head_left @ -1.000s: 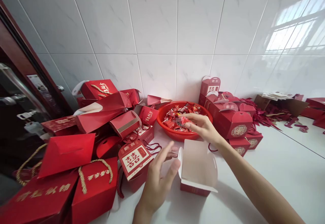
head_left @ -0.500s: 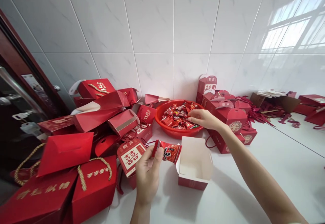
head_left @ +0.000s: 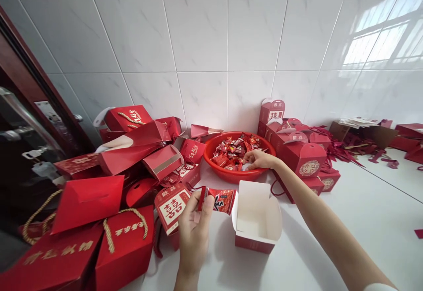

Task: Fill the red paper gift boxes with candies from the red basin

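Observation:
Pinched in my left hand (head_left: 195, 222) is a red candy packet (head_left: 222, 200) with dark lettering, held just left of an open box (head_left: 256, 220). The box is white inside and red outside, and stands on the white table with its lid flap up. My right hand (head_left: 256, 159) reaches into a red plastic basket (head_left: 231, 176) of wrapped candies (head_left: 231, 148), its fingers closed around a small pale item (head_left: 245, 167) that is too small to identify.
Red gift boxes (head_left: 124, 242), some with gold rope handles, are heaped at the left. More closed red boxes (head_left: 306, 161) stand right of the basket. Farther right are red ribbons (head_left: 340, 148) and a brown carton (head_left: 380, 136). A tiled wall (head_left: 201, 93) runs behind, with a door at far left.
My right hand has moved lower and deeper into the basket, and its fingers have closed on a pale item. The left hand still holds the packet. The view has shifted slightly.

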Available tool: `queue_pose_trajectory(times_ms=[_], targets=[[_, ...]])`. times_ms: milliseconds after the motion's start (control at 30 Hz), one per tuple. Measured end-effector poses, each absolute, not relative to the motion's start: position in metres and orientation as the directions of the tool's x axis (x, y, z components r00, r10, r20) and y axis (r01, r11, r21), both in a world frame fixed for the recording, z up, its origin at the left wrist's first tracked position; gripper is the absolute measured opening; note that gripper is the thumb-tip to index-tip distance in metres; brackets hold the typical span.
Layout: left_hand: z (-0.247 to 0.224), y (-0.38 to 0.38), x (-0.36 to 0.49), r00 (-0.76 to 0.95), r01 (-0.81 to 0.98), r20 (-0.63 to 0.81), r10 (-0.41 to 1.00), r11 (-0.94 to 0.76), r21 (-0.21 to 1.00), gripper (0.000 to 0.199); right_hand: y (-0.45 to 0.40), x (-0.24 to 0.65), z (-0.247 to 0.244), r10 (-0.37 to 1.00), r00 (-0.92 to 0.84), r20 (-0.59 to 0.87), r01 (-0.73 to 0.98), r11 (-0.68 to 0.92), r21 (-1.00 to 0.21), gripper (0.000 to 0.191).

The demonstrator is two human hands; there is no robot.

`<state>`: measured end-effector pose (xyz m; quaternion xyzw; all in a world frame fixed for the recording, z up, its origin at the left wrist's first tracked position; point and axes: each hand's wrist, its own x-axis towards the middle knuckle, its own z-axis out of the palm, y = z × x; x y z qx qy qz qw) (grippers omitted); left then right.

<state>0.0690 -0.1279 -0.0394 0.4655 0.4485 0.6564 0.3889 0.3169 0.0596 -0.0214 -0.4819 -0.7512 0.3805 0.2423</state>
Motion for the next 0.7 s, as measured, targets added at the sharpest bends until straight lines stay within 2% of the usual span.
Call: queue_pose_trajectory(times_ms=[100, 200, 333, 433, 567, 700], targets=[[-0.037, -0.131, 0.072, -0.292, -0.111, 0.254, 0.922, -0.296, 0.949, 0.037, 0.056, 0.322, -0.023, 0.923, -0.376, 0.081, 0.405, 0.243, -0.881, 0.046], [-0.033, -0.133, 0.075, -0.283, -0.118, 0.251, 0.926, -0.294, 0.949, 0.035, 0.058, 0.324, -0.027, 0.943, -0.287, 0.165, 0.311, 0.255, -0.916, 0.053], [-0.031, -0.133, 0.075, -0.26, -0.121, 0.247, 0.934, -0.285, 0.951, 0.037, 0.064, 0.325, -0.034, 0.955, -0.118, 0.273, 0.264, 0.295, -0.918, 0.055], [-0.032, -0.133, 0.075, -0.266, -0.14, 0.239, 0.934, -0.282, 0.949, 0.037, 0.067, 0.325, -0.037, 0.94, -0.067, 0.334, 0.261, 0.34, -0.904, 0.062], [-0.032, -0.133, 0.077, -0.267, -0.15, 0.232, 0.936, -0.278, 0.949, 0.036, 0.065, 0.322, -0.036, 0.941, -0.14, 0.309, 0.35, 0.338, -0.874, 0.062], [-0.034, -0.133, 0.078, -0.262, -0.143, 0.235, 0.936, -0.278, 0.95, 0.036, 0.063, 0.313, -0.031, 0.937, -0.321, 0.142, 0.544, 0.304, -0.782, 0.047]])
